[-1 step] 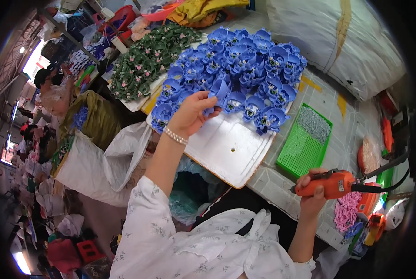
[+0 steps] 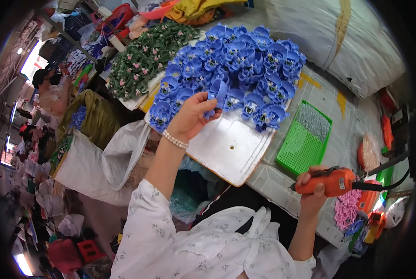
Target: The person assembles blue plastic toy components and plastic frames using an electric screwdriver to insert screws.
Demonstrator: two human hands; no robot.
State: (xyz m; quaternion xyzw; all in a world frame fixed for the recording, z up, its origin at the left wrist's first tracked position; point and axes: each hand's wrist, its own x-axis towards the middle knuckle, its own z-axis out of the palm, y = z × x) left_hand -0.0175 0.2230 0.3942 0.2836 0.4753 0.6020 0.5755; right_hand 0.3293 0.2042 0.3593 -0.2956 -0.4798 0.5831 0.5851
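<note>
My left hand (image 2: 190, 116), with a beaded bracelet at the wrist, pinches a blue plastic part (image 2: 218, 91) at the near edge of a heap. That heap of similar blue cup-shaped parts (image 2: 245, 58) covers the far portion of a white tray (image 2: 229, 158). Off to the right, my right hand (image 2: 312, 190) is wrapped round an orange electric screwdriver (image 2: 329, 182); its tip points left, apart from the blue parts. A black cord runs from the tool's back end. Beyond that hand lies a green perforated basket (image 2: 294, 156) with small grey pieces (image 2: 314, 122), too small to name surely.
Green parts with pink details (image 2: 147, 60) fill another board at the far left. A large white sack (image 2: 338, 42) stands at the back right. Pink pieces (image 2: 347, 209) lie by the right edge. Open sacks (image 2: 94, 162) stand left of the table; another person (image 2: 52, 93) sits farther off.
</note>
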